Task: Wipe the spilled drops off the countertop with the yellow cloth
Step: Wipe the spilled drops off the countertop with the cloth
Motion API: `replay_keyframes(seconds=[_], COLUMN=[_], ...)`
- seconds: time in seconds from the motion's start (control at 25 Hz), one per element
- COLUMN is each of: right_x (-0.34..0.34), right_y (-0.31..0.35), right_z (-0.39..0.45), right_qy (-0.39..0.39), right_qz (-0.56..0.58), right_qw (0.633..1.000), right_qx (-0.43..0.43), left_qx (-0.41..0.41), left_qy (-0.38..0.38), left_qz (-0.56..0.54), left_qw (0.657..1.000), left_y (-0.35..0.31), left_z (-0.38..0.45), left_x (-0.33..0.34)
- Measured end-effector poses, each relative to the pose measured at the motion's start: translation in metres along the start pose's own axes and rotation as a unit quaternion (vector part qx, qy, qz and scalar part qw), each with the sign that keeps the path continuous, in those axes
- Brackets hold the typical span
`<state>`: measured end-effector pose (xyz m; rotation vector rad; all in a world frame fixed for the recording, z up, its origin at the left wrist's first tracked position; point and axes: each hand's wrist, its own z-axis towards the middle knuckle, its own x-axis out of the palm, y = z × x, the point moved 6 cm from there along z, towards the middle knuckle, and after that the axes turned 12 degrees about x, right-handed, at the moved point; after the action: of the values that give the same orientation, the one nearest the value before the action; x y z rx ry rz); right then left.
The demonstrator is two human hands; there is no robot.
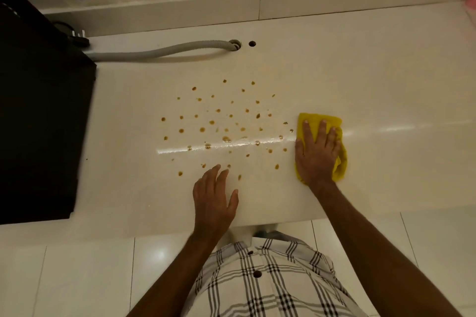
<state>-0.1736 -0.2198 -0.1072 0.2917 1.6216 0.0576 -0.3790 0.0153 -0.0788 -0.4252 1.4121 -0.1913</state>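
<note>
Brown drops (226, 123) scattered thick across the pale countertop (386, 85), none visibly smeared or cleared; wiping barely begun, by the look of it, with nearly the whole patch left to do. Yellow cloth (313, 121) flat on the surface at the right edge of the spill, nearest drops just beside its left border and not yet under it. Right hand (318, 153) pressed palm-down on top of the cloth, fingers spread apart and flat, pinning rather than clutching; cloth showing beyond the fingertips and along the outer side of the hand. Left hand (213, 198) empty, fingers loosely apart, resting or hovering at the near edge of the spill, contact with the counter hard to judge from this angle. Grey hose (159, 53) and black appliance (38, 123) well clear, off to the left and rear.
</note>
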Motion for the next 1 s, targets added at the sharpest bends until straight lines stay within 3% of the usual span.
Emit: replay_keyframes(seconds=[0.36, 0.52, 0.6, 0.68, 0.84, 0.92, 1.0], right_x=[0.026, 0.040, 0.040, 0.033, 0.022, 0.026, 0.037], right_y=[0.058, 0.122, 0.124, 0.096, 0.041, 0.066, 0.109], right_z=[-0.117, -0.152, -0.156, -0.148, -0.151, -0.163, -0.176], right_qy=[-0.029, -0.008, 0.000, -0.011, -0.053, -0.045, -0.016], right_qz=[-0.003, 0.002, -0.005, -0.014, 0.006, -0.008, -0.025], right_qw=[1.000, 0.996, 0.991, 0.995, 0.996, 0.998, 0.998], right_qx=[-0.005, -0.087, -0.136, -0.103, 0.066, 0.043, -0.047], left_qx=[0.051, 0.060, 0.064, 0.059, 0.060, 0.059, 0.065], left_qy=[0.037, 0.032, 0.028, 0.033, 0.033, 0.033, 0.031], left_qz=[0.063, 0.067, 0.068, 0.065, 0.056, 0.055, 0.062], left_qw=[0.996, 0.995, 0.995, 0.996, 0.996, 0.996, 0.995], left_y=[0.033, 0.034, 0.035, 0.036, 0.034, 0.036, 0.037], left_z=[-0.033, -0.033, -0.034, -0.034, -0.034, -0.034, -0.035], left_x=[0.006, 0.007, 0.006, 0.006, 0.005, 0.005, 0.006])
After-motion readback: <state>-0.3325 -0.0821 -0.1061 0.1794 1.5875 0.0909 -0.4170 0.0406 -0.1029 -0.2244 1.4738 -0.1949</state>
